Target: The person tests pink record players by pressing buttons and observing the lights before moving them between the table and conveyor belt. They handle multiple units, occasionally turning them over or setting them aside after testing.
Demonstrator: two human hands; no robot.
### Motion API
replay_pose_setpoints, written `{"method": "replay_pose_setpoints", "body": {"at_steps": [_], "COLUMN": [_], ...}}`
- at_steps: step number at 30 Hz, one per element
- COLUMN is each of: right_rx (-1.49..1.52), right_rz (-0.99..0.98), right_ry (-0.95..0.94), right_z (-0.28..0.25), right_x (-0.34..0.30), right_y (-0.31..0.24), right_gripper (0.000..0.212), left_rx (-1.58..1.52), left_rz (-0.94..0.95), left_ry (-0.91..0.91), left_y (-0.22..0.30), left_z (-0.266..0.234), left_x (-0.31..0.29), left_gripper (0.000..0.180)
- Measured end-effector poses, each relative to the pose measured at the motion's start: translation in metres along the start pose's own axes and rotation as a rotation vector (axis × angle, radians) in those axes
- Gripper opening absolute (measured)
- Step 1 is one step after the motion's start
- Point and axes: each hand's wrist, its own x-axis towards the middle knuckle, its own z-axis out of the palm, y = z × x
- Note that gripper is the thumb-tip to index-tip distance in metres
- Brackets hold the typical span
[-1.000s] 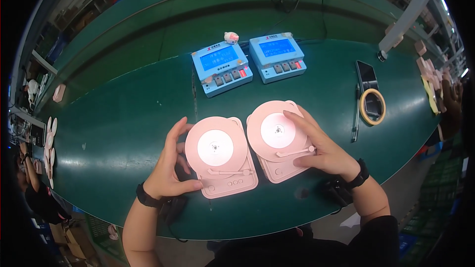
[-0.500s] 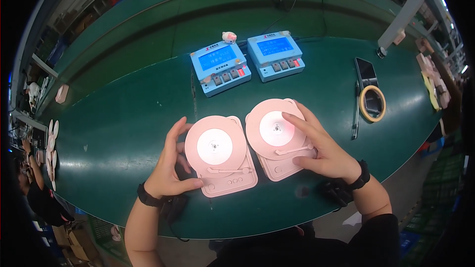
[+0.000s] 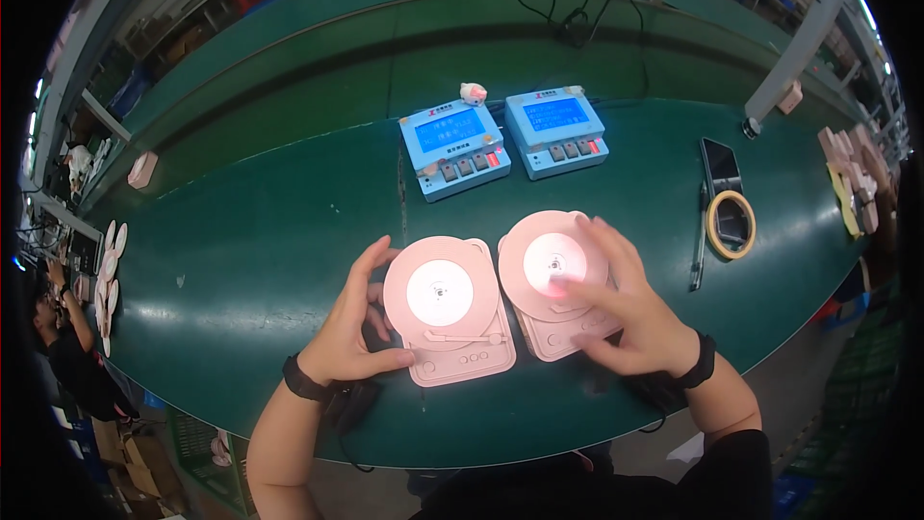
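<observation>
My left fingers point(image 3: 364, 270) curve loosely round one pink turntable point(image 3: 446, 312), right fingers point(image 3: 591, 295) spread unclenched over the second turntable point(image 3: 539, 281): probably light, stiff, best held by the sides.

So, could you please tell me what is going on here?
A person's left hand is spread along the left side of one pink record player, and the right hand is over a second player beside it. Both players lie on a green workbench. Beyond them stand two blue button boxes with lit screens.
</observation>
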Motion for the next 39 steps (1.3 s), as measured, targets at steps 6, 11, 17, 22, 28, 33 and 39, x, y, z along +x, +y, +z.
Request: {"method": "replay_pose_setpoints", "body": {"at_steps": [6, 11, 17, 22, 28, 33, 39], "right_rx": [-0.172, -0.182, -0.258, -0.255, -0.214, -0.194, -0.190], "right_rz": [-0.287, -0.305, -0.173, -0.147, -0.193, -0.255, -0.236], "right_ry": [-0.179, -0.177, -0.150, -0.125, -0.116, -0.110, -0.096], "right_z": [-0.001, 0.005, 0.000, -0.003, 0.007, 0.003, 0.000], "right_x": [-0.001, 0.007, -0.007, -0.013, -0.002, 0.000, -0.003], "right_y": [-0.004, -0.007, -0.011, -0.017, -0.015, -0.014, -0.013], "right_gripper": [0.036, 0.029, 0.024, 0.026, 0.024, 0.022, 0.021], "left_rx": [-0.001, -0.063, -0.348, -0.835, -0.690, -0.675, -0.783], "left_rz": [0.012, 0.037, 0.394, 0.848, 0.811, 0.943, 0.875], "left_ry": [-0.047, 0.095, 0.105, -0.594, -0.851, -0.741, -0.768], "left_y": [-0.005, 0.007, 0.036, 0.164, 0.195, 0.185, 0.180], "left_z": [-0.003, 0.000, -0.012, 0.019, 0.023, 0.043, 0.045], "left_x": [0.005, -0.005, -0.020, -0.040, -0.035, -0.023, -0.014], "left_gripper": [0.122, 0.106, 0.065, 0.055, 0.065, 0.069, 0.073]}}
